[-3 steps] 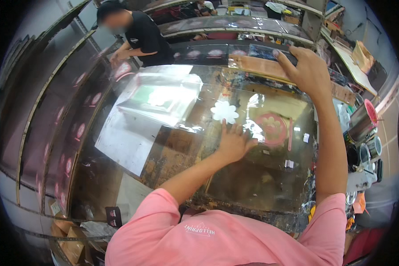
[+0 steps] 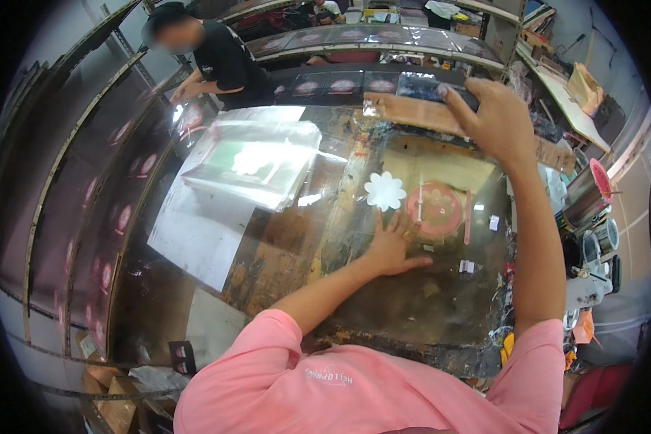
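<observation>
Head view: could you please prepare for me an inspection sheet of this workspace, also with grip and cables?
Surface: worktable, worn and stained.
Things: white flower shape beside pink circular design; clear glossy sheets over white paper.
Clutter: white scraps; pink-rimmed metal can at right.
Grip: left hand spread near flower shape; right hand at wooden bar.
Cables: nothing clearly seen.
Surroundings: pink-printed sheets on racks; co-worker in black shirt.

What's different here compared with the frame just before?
The white flower shape has shifted right and slightly toward the person, closer to the pink round print. The left hand moved right with it, fingertips at its near edge. The right hand stays by the wooden bar; the clear-film stack looks unmoved.
</observation>
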Demonstrator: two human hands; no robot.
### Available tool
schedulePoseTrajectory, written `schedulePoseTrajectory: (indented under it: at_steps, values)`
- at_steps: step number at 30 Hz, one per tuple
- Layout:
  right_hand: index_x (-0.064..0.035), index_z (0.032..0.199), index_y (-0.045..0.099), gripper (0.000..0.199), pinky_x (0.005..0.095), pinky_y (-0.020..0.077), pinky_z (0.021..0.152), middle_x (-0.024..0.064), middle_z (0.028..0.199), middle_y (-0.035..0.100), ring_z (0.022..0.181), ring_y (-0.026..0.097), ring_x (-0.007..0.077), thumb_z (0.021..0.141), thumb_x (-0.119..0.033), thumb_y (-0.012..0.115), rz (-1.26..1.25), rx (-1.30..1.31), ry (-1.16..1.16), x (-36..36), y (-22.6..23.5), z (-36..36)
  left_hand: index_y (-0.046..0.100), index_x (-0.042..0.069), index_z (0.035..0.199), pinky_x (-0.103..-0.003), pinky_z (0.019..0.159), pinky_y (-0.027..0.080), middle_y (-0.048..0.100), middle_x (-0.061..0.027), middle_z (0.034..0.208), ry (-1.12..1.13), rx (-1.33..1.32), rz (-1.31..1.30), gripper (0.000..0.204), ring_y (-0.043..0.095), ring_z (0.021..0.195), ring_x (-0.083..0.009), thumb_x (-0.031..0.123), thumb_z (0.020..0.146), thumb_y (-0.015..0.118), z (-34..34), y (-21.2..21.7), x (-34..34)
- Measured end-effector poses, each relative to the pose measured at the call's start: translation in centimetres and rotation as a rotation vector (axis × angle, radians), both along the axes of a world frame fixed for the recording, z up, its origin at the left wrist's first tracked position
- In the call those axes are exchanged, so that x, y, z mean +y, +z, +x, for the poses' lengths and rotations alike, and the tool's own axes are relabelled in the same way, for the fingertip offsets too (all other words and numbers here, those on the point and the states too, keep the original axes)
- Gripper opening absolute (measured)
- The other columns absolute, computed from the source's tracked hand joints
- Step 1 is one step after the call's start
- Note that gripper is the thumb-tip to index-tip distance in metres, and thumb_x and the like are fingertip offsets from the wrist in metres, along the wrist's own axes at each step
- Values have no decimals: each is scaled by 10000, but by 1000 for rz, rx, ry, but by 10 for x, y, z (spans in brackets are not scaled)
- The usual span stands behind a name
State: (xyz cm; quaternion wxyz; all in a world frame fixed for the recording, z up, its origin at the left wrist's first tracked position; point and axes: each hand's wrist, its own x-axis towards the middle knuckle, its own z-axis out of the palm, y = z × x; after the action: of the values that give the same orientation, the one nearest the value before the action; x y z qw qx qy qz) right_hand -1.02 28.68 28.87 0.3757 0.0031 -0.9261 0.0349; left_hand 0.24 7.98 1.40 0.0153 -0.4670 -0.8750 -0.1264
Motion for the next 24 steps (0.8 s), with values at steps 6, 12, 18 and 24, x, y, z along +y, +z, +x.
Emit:
schedulePoseTrajectory:
  at_steps: [6,12,18,24]
  values:
    - [7,810,748,605,532,556,744,261,784,713,808,726,434,962,-559,601,38,14,-28,12,15,-16,443,9,1595,-780,1213,-23,238,-287,1714,-98,32,148,1268,153,1597,-514,977,777,485,-3,-23,71]
    - [26,866,765,721,523,579,814,278,861,739,868,736,434,974,-643,522,-1,-97,-54,13,17,-14,484,5,1562,-793,1205,17,315,-298,1665,-106,15,190,1268,241,1556,-526,973,745,536,40,-33,96]
    - [33,872,777,731,523,566,908,292,957,751,981,729,440,983,-641,516,-1,-103,-145,11,25,-20,515,2,1532,-808,1194,43,435,-281,1561,-183,43,239,1251,378,1466,-500,971,741,532,49,-21,96]
    - [51,880,785,743,525,561,941,309,1001,748,1013,725,455,994,-631,512,15,-165,-178,3,35,-13,540,0,1500,-790,1207,75,488,-271,1505,-190,66,278,1200,426,1429,-483,947,764,538,53,-24,98]
